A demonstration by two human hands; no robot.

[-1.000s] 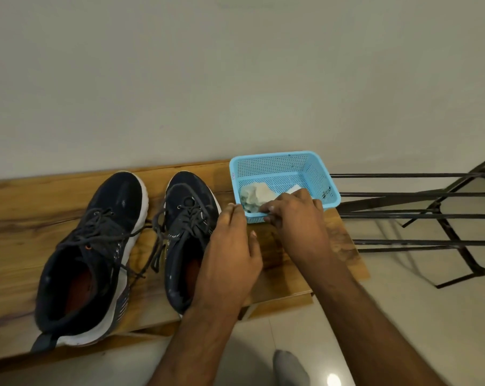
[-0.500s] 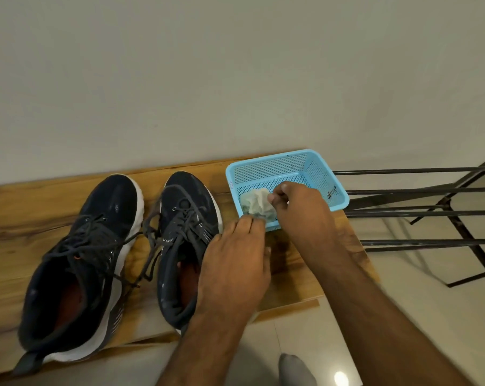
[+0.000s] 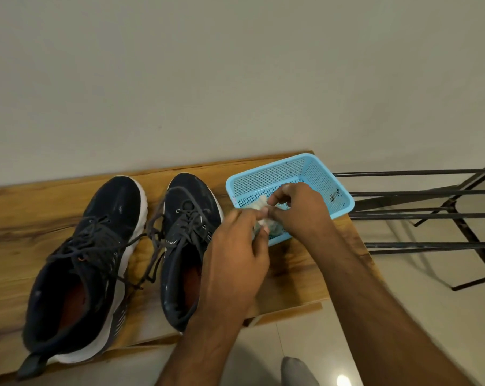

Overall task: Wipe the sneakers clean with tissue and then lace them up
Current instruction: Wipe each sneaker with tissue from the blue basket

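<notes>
- On the wooden tabletop (image 3: 291,274), at its right end, sits a blue mesh basket (image 3: 313,171) holding crumpled white tissue (image 3: 263,201).
- Over the basket's near edge, the right hand (image 3: 297,210) pinches the tissue with curled fingers.
- Beside it, the left hand (image 3: 235,252) grips the same wad from the left.
- Left of the basket stand two dark sneakers with white soles, the left sneaker (image 3: 85,263) and right sneaker (image 3: 185,240), laces loose and tangled between them.
- Beyond the tabletop's right end lies a black metal frame (image 3: 430,215).
</notes>
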